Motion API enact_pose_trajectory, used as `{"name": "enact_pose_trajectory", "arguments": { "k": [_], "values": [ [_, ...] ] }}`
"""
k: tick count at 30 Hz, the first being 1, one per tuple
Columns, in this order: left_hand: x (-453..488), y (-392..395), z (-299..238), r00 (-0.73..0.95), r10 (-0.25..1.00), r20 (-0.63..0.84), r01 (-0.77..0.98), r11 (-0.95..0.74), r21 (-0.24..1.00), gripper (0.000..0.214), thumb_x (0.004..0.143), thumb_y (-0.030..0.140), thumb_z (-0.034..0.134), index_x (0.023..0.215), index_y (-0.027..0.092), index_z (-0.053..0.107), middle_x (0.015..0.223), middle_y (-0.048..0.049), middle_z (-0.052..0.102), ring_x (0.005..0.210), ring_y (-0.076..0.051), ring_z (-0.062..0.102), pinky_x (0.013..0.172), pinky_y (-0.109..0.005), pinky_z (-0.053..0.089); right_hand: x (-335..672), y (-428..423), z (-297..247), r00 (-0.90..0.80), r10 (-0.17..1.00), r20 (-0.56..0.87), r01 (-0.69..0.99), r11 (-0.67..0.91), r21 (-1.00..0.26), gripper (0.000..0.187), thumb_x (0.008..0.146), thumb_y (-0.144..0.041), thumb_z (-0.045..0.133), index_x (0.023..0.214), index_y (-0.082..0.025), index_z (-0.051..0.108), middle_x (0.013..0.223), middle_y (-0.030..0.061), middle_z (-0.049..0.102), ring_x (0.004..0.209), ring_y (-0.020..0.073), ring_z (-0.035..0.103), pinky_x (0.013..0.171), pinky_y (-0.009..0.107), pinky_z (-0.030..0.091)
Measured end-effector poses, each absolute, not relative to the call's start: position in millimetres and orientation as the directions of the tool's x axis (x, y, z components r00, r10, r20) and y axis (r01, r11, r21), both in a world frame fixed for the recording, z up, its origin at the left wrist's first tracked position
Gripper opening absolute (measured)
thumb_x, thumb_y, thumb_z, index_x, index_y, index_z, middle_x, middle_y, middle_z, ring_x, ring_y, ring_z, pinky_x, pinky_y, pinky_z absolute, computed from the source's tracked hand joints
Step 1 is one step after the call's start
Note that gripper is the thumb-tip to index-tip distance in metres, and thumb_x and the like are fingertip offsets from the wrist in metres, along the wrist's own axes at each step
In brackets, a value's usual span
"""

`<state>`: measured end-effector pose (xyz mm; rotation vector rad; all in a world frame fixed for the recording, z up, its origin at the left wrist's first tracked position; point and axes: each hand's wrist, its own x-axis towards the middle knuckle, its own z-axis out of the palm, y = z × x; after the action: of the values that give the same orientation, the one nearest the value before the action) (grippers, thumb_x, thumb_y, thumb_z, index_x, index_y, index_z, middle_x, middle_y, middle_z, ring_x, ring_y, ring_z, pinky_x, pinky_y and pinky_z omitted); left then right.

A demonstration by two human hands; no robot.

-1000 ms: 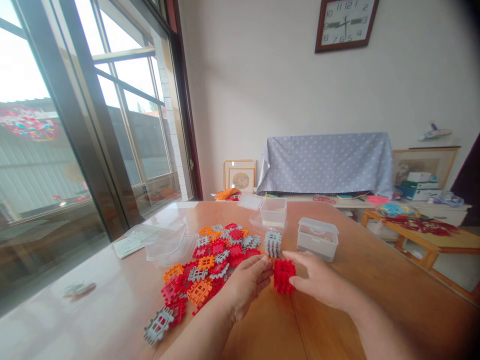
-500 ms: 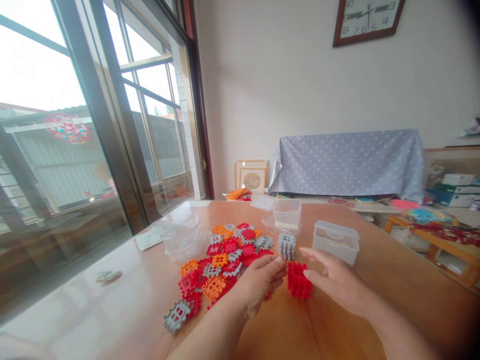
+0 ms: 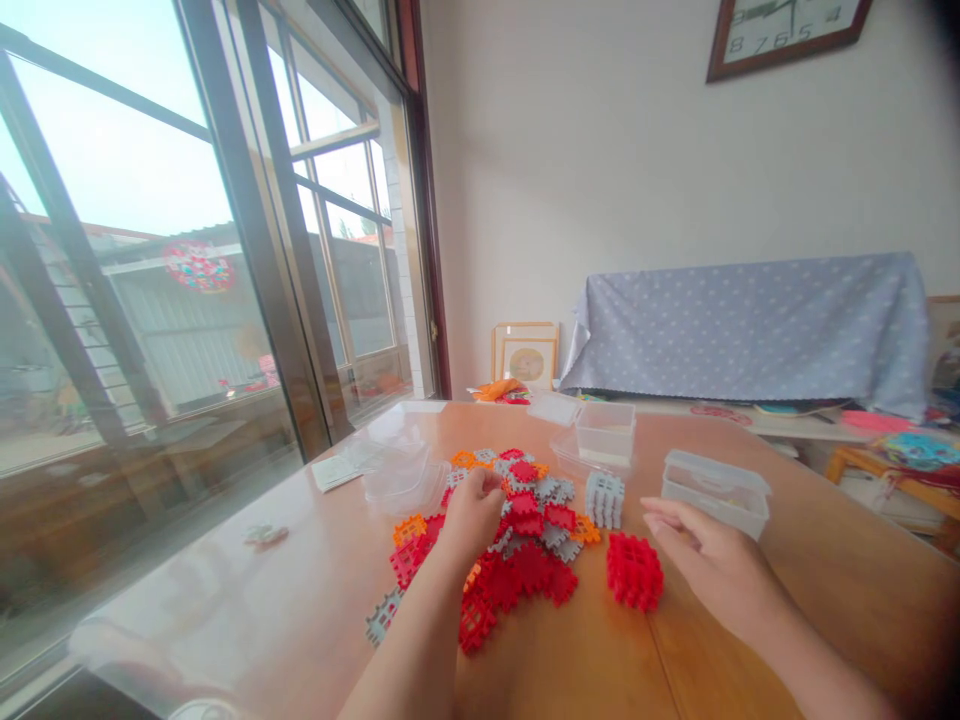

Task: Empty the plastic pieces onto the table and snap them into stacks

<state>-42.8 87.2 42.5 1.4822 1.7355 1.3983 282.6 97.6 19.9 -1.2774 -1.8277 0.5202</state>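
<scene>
A heap of flat red, orange and grey interlocking tiles (image 3: 525, 530) lies on the wooden table (image 3: 600, 660). My left hand (image 3: 474, 515) reaches over the heap, fingers curled down onto the tiles; what they pinch is hidden. A red cube built of tiles (image 3: 634, 571) stands on the table to the right of the heap. My right hand (image 3: 709, 565) hovers just right of it, fingers loosely spread, holding nothing. A grey tile cube (image 3: 604, 499) stands behind the heap.
A lidded clear box (image 3: 716, 491) stands right of the grey cube, an open clear box (image 3: 605, 432) and lids (image 3: 401, 478) behind and left. A large window runs along the left. A cloth-covered piece of furniture (image 3: 750, 325) stands against the wall.
My left hand has left the red cube and moved up-left onto the tile heap. My right hand has let go of the cube and drawn a little right. The camera swung left.
</scene>
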Motion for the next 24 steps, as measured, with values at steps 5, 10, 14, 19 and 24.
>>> {"name": "enact_pose_trajectory", "arguments": {
  "k": [5, 10, 14, 19, 24],
  "values": [
    [-41, 75, 39, -0.045, 0.962, 0.269, 0.709, -0.159, 0.687, 0.017, 0.073, 0.022, 0.064, 0.089, 0.023, 0.069, 0.091, -0.0058, 0.07, 0.089, -0.025, 0.062, 0.086, -0.037, 0.044, 281, 98, 19, -0.147, 0.913, 0.38, 0.597, 0.388, -0.703, 0.039, 0.093, -0.05, 0.052, 0.12, -0.029, 0.069, 0.117, 0.0036, 0.076, 0.104, 0.0273, 0.071, 0.09, 0.038, 0.056],
    [-34, 62, 36, 0.171, 0.978, 0.121, 0.755, -0.209, 0.622, 0.084, 0.044, 0.042, 0.093, 0.123, 0.033, 0.067, 0.147, -0.0112, 0.054, 0.144, -0.049, 0.029, 0.119, -0.061, 0.013, 280, 95, 22, -0.146, 0.914, 0.378, 0.618, 0.383, -0.687, 0.039, 0.094, -0.053, 0.05, 0.118, -0.029, 0.07, 0.11, 0.0031, 0.078, 0.098, 0.0266, 0.071, 0.084, 0.036, 0.056],
    [-38, 65, 33, 0.136, 0.989, 0.056, 0.771, -0.141, 0.621, 0.105, 0.043, 0.037, 0.093, 0.141, 0.032, 0.056, 0.162, -0.013, 0.035, 0.151, -0.049, 0.015, 0.121, -0.063, 0.006, 279, 93, 25, -0.13, 0.911, 0.391, 0.627, 0.382, -0.68, 0.039, 0.093, -0.053, 0.051, 0.116, -0.029, 0.071, 0.104, 0.0018, 0.079, 0.094, 0.0263, 0.072, 0.08, 0.034, 0.057],
    [-46, 72, 29, 0.071, 0.981, 0.18, 0.703, -0.177, 0.689, 0.092, 0.057, 0.016, 0.078, 0.144, 0.027, 0.052, 0.161, -0.0125, 0.034, 0.147, -0.038, 0.033, 0.119, -0.044, 0.029, 278, 92, 26, -0.133, 0.909, 0.394, 0.62, 0.386, -0.682, 0.039, 0.092, -0.053, 0.051, 0.115, -0.029, 0.072, 0.105, 0.0015, 0.079, 0.095, 0.0259, 0.072, 0.081, 0.034, 0.056],
    [-50, 79, 34, 0.026, 0.954, 0.298, 0.754, -0.215, 0.621, 0.06, 0.067, 0.006, 0.059, 0.124, 0.023, 0.063, 0.137, -0.0119, 0.058, 0.128, -0.028, 0.054, 0.109, -0.035, 0.038, 279, 93, 26, -0.129, 0.909, 0.396, 0.619, 0.386, -0.684, 0.039, 0.091, -0.053, 0.052, 0.114, -0.029, 0.073, 0.102, 0.0016, 0.079, 0.093, 0.0262, 0.072, 0.079, 0.034, 0.057]
  ]
}}
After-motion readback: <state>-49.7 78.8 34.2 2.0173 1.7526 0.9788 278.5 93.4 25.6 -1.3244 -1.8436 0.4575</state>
